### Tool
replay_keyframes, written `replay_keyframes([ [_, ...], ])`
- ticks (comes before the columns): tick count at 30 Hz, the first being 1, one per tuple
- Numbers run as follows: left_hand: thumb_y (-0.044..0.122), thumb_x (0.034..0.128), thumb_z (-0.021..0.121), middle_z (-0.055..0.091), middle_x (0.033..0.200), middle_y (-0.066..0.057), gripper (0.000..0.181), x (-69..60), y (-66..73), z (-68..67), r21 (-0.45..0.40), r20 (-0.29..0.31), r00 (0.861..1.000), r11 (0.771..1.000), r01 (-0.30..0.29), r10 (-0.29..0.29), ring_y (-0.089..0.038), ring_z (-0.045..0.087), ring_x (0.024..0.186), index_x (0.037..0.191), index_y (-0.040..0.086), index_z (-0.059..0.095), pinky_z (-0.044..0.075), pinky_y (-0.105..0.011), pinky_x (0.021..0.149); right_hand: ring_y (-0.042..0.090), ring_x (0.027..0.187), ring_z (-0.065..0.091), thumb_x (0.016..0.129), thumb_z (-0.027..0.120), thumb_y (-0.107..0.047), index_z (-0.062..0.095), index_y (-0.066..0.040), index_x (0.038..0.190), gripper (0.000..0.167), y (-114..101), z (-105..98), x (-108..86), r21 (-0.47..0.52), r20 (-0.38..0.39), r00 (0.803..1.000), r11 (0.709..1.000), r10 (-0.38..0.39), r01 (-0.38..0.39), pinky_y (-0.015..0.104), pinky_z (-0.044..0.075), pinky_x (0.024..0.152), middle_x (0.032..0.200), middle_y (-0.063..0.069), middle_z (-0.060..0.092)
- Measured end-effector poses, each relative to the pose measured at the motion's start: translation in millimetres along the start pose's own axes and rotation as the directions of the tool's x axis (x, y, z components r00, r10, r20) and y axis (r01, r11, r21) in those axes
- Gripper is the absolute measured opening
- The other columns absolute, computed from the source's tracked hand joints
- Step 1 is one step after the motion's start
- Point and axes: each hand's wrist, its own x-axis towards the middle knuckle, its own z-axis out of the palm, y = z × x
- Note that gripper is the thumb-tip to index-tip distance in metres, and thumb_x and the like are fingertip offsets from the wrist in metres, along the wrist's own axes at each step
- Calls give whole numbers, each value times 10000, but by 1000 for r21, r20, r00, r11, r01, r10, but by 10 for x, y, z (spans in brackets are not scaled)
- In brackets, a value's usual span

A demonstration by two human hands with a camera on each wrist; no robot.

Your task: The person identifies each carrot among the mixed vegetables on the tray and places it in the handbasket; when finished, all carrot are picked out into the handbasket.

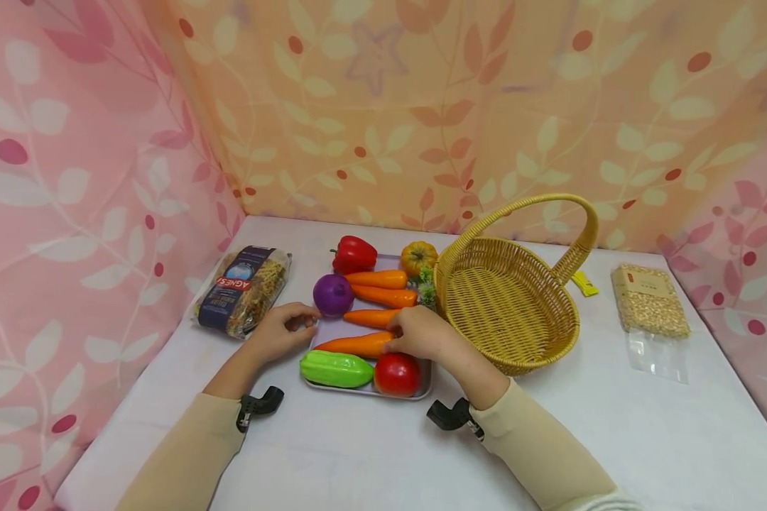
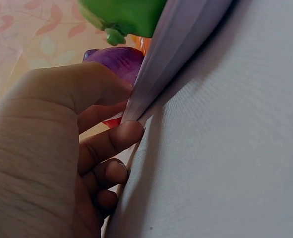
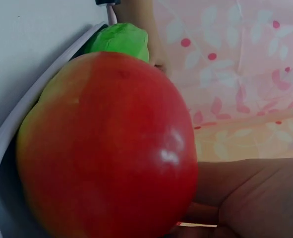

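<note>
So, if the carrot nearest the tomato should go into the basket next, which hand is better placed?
Probably the right hand: it is at that carrot, and the basket stands on its side of the tray. The left hand is at the tray's left edge, farther from the basket.

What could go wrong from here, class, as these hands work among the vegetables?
The smooth, round red fruit beside the right hand might roll if nudged. The tall-handled, yellow woven basket stands close to that hand, so a sideways swing could knock it. The left hand, beside the shallow lilac tray, might jolt it, shifting the orange carrots.
</note>
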Motion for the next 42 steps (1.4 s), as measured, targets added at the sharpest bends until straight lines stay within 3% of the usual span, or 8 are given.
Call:
replay_keyframes([
  [4, 97, 896, 779, 662, 913, 41, 218, 6, 12, -3, 3, -1, 1000, 1000, -12, 12, -200, 539, 799, 1110, 138, 767, 439, -291, 706, 195, 792, 619, 861, 845, -356, 746, -121, 1177, 405, 6, -37, -61, 75, -35, 999, 997, -7, 9, 321, 523, 691, 885, -7, 686],
  [11, 94, 900, 776, 656, 903, 39, 213, 19, 21, -8, -2, -4, 1000, 1000, -15, 15, -193, 525, 788, 1110, 128, 768, 423, -284, 698, 181, 966, 628, 833, 860, -401, 742, -83, 1227, 520, -89, -146, -223, 5, -180, 980, 997, -79, 81, 368, 529, 888, 1083, 3, 729],
  [18, 97, 902, 775, 657, 914, 26, 220, -3, 27, -19, 3, -1, 1000, 1000, -7, 7, -204, 528, 806, 1122, 108, 760, 430, -283, 709, 158, 851, 586, 849, 858, -336, 744, -121, 1192, 420, -213, -345, -516, 64, -285, 945, 980, -162, 188, 317, 521, 744, 1002, -37, 693],
  [27, 100, 914, 772, 633, 887, 9, 178, 3, 49, -20, 8, -5, 1000, 1000, 9, -9, -212, 509, 789, 1090, 98, 748, 418, -291, 696, 154, 957, 582, 826, 881, -335, 729, -133, 1259, 502, -280, -590, -943, 80, -440, 863, 946, -250, 314, 344, 512, 812, 1140, -43, 698],
  [35, 107, 907, 780, 658, 908, 27, 197, 8, 29, -10, 6, -4, 1000, 1000, 6, -6, -197, 524, 792, 1104, 113, 770, 422, -283, 700, 127, 727, 521, 796, 911, -240, 747, -139, 1217, 463, -214, -790, -1257, 26, -548, 779, 925, -304, 379, 260, 461, 614, 1069, -58, 695],
  [42, 100, 904, 781, 651, 904, 29, 209, 1, 35, 3, 8, -6, 1000, 1000, 8, -8, -197, 529, 795, 1111, 123, 772, 428, -281, 694, 128, 709, 527, 764, 914, -85, 741, -105, 1202, 472, -90, -967, -1540, 12, -637, 714, 923, -290, 385, 216, 464, 597, 1041, -67, 680],
])
